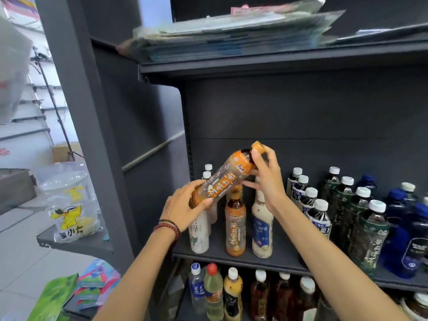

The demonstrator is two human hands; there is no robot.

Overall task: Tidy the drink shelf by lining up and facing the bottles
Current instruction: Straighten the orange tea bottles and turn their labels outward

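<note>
An orange-labelled tea bottle [225, 176] is held tilted above the dark drink shelf [266, 259], cap up to the right. My left hand [185, 205] grips its base, and my right hand [266, 179] holds its neck near the orange cap. Below it stand a second orange tea bottle [235, 228], a white bottle with a blue label [261, 230] and a white bottle [198, 235] on the left. To the right are rows of white-capped dark bottles [318, 214], green-labelled bottles [368, 237] and blue bottles [410, 246].
The shelf below holds several more bottles [231, 295]. The shelf above carries a stack of flat plastic packets [231, 31]. On the left, a side ledge bears a bag of plastic cups [69, 205], and colourful packets [92, 288] lie lower down.
</note>
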